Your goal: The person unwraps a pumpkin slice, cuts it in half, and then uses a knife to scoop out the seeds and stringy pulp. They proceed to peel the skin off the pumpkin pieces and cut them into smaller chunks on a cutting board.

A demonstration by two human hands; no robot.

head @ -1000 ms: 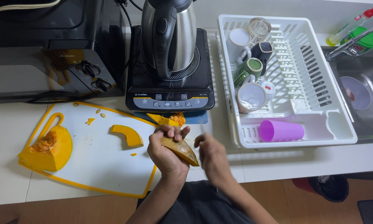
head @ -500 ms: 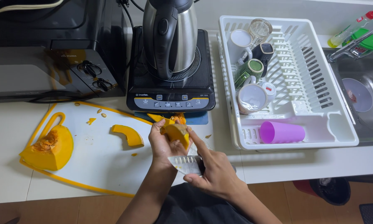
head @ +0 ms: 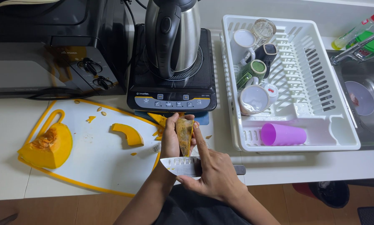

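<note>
Item 1, left hand (head: pixel 170 139): fingers closed round a pumpkin wedge (head: pixel 185 135), held upright over the right edge of the cutting board (head: pixel 95 166), just near the induction cooker (head: pixel 172 100).

Item 2, right hand (head: pixel 214 175): fingers wrapped on a knife (head: pixel 180 165), forefinger stretched up along the wedge; blade lies flat, pointing left, at the wedge's lower end, close to the left wrist.

Risks, as judged:
- Blade so near the left wrist and palm: a slip off the hard rind could cut the skin.
- Wedge is held in the air, unsupported; it could twist or drop under pressure.
- Forefinger beside the wedge lies close to the cutting line.
- Seeds and scraps on the board could make pieces slide.

Packages, labels, signs:
- Small white sticker at the board's right edge, by the left hand.
- Bottle (head: pixel 355 29), far right by the sink: clear-green body, red cap.
- Cooker front: dark strip with a row of small light buttons.
- Microwave (head: pixel 49 50), far left: black, 2 knobs.
</note>
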